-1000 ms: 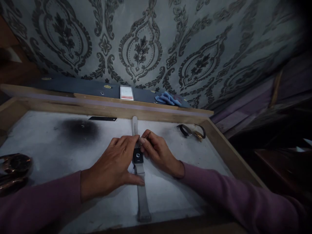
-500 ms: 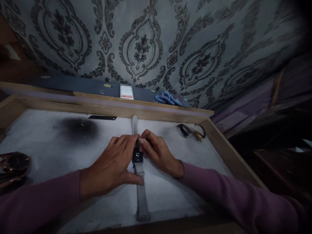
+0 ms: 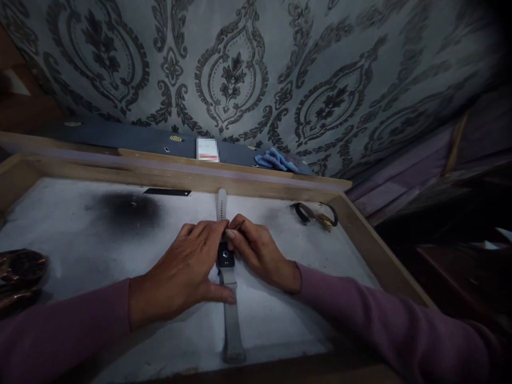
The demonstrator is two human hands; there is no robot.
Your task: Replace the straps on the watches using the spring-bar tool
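Note:
A smartwatch (image 3: pixel 226 257) with a dark square face and a long pale grey strap (image 3: pixel 232 330) lies lengthwise in a shallow wooden tray. My left hand (image 3: pixel 188 272) holds it from the left, thumb on the lower strap and fingertips near the top of the case. My right hand (image 3: pixel 260 250) is closed in a pinch at the upper end of the case, close to my left fingertips. Something thin and dark shows between its fingers, too small to name. The join of strap and case is hidden by the fingers.
The tray's rim (image 3: pixel 240 177) runs along the back. Inside lie a dark flat blade-like strip (image 3: pixel 167 192), two small watches (image 3: pixel 304 213) at the right and bronze-coloured watches (image 3: pixel 26 266) at the left. Behind the rim are a white box (image 3: pixel 207 149) and a blue cloth (image 3: pixel 276 159).
My right fingers have shifted very slightly at the top of the watch case. Otherwise the hands and the watch keep their places.

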